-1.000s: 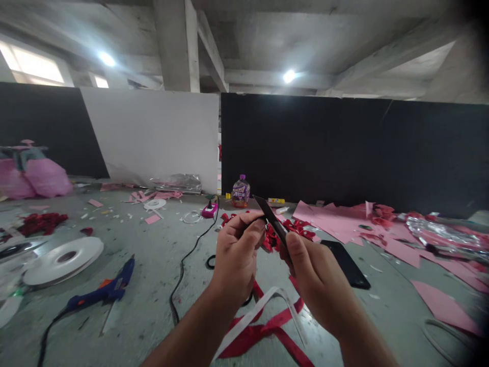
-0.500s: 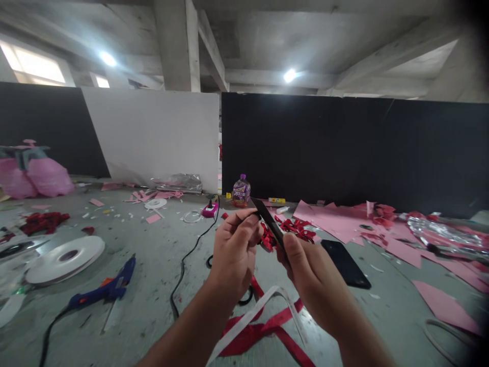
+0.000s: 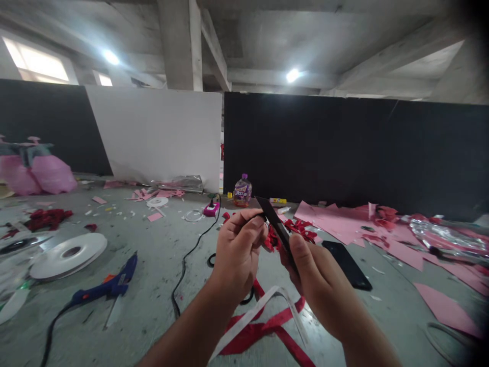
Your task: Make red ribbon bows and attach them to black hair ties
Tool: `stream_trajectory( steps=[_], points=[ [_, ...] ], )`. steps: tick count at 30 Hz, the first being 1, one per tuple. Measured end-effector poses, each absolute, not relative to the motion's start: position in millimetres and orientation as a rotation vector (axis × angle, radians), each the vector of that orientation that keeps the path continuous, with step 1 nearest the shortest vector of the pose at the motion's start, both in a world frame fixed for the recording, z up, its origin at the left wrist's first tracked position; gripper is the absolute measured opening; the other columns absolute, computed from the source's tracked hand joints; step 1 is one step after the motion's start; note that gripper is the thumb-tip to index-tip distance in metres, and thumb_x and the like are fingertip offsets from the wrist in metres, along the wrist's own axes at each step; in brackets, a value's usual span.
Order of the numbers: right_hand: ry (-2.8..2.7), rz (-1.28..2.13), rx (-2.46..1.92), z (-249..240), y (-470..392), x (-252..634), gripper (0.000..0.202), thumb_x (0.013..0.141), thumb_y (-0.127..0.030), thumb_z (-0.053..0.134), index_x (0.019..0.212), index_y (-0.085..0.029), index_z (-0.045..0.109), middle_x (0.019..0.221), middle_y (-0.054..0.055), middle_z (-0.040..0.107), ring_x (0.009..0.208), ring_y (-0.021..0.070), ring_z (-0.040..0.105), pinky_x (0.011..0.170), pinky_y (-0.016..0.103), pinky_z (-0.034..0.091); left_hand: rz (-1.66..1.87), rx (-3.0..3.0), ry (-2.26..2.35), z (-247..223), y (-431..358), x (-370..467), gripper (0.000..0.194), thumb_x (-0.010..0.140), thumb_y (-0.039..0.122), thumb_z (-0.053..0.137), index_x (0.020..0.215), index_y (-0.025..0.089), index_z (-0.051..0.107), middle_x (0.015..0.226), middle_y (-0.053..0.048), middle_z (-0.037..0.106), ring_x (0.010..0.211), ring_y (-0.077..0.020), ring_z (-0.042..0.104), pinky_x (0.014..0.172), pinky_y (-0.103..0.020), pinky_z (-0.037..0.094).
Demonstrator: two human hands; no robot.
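Note:
A stiff-looking, dark flat strip (image 3: pixel 274 219) slants upward to the left from my right hand (image 3: pixel 315 265), which grips its lower end with the thumb on top. My left hand (image 3: pixel 240 250) is closed in a pinch beside the strip's upper part. Something small and dark shows at those fingertips, but I cannot make out what it is. Red ribbon pieces (image 3: pixel 301 229) lie behind the hands. Below them are red ribbon (image 3: pixel 244 339) and a white ribbon (image 3: pixel 244 321). A black loop (image 3: pixel 211 261) pokes out beside my left wrist, partly hidden.
On the left lie a blue glue gun (image 3: pixel 110 288) with its cord and a white ribbon spool (image 3: pixel 71 255). A black phone (image 3: pixel 347 265) is at right, near pink sheets (image 3: pixel 336 221). A purple-capped bottle (image 3: pixel 243 191) and a pink plug-in device (image 3: pixel 211 209) stand farther back.
The view has shifted slightly. Both hands remain in nearly the same pose, a touch farther right, with the dark strip still in my right hand.

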State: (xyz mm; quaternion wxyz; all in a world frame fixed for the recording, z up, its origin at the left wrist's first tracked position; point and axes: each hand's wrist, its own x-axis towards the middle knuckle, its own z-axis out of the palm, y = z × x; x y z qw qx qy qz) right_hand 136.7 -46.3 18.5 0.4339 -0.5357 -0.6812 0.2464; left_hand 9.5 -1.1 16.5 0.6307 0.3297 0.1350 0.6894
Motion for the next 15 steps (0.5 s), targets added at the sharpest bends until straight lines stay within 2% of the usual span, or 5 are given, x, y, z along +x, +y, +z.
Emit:
stream_trajectory(
  steps=[6,15],
  points=[
    [-1.696,0.596,-1.332,17.8,-46.2,137.7,0.059,0.097,-0.064,0.029,0.062,-0.02,0.049,0.051,-0.001,0.044,0.048,0.0123,0.04,0.045,0.026,0.026,1.555,0.78,0.297,16.8,-0.9,8.5,0.014,0.07,0.024,0.077,0.074,0.016,0.066,0.058,0.003,0.053,0.056,-0.0056,0.047,0.058,-0.016,0.043],
    [-1.781,0.263,-1.316,20.3,-46.3,134.8,0.055,0.1,-0.056,0.027,0.059,-0.022,0.042,0.047,-0.002,0.041,0.044,0.0119,0.037,0.045,0.028,0.022,1.573,0.726,0.267,15.1,1.2,10.2,0.015,0.071,0.023,0.079,0.074,0.017,0.066,0.061,0.004,0.052,0.058,-0.006,0.047,0.061,-0.018,0.043]
  ],
)
